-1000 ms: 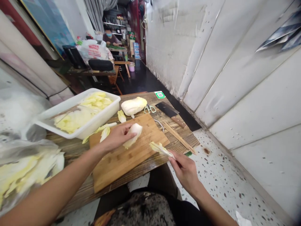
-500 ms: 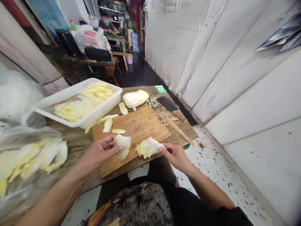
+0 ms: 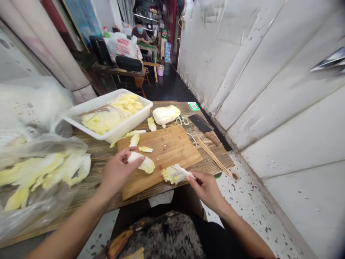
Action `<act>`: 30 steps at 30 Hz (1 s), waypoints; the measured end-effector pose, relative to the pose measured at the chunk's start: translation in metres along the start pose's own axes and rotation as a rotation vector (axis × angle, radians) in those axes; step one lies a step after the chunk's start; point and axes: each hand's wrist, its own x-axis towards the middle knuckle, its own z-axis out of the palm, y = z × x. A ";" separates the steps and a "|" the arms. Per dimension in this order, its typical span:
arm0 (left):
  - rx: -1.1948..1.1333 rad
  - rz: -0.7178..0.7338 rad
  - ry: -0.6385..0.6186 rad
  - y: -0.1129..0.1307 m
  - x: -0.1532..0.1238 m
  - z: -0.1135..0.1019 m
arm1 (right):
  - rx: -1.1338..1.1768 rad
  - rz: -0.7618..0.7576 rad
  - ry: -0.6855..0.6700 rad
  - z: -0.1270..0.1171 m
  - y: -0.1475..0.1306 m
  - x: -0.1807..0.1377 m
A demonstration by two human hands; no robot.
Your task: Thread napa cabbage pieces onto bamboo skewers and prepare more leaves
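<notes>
My left hand pinches a pale cabbage leaf piece over the near left part of the wooden cutting board. My right hand grips a thin bamboo skewer with folded cabbage pieces threaded on it, at the board's near edge. The two hands are a short way apart, with the leaf and the skewered cabbage almost meeting. Small leaf scraps lie on the board.
A white tub of cabbage leaves stands behind the board, beside a cabbage heart, scissors, a cleaver and a bundle of skewers. A plastic bag of leaves lies left. A person sits far back.
My left hand lifted the cabbage piece off the board and brought it near me. My right hand swung the skewered cabbage inward toward it. The view shifted slightly.
</notes>
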 end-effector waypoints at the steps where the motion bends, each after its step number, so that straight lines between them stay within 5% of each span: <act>1: -0.014 0.003 0.013 0.000 -0.005 0.003 | -0.014 -0.012 -0.005 0.001 0.000 -0.001; 6: -0.025 -0.032 0.076 0.001 -0.020 0.012 | -0.020 -0.058 -0.041 0.012 0.001 -0.003; 14: -0.287 -0.037 -0.191 0.022 -0.029 0.001 | -0.020 -0.161 0.049 0.003 -0.001 -0.008; 18: -0.320 0.011 -0.128 0.028 -0.047 -0.008 | -0.081 -0.229 0.096 -0.011 -0.007 -0.018; 20: -0.196 0.128 -0.076 0.027 -0.054 -0.013 | -0.124 -0.258 0.096 -0.017 -0.011 -0.023; 26: 0.466 0.778 -0.014 0.018 -0.070 -0.034 | -0.373 -0.454 0.056 -0.030 -0.021 -0.038; 30: 0.591 0.891 0.031 0.017 -0.077 -0.044 | -0.486 -0.529 0.046 -0.032 -0.025 -0.046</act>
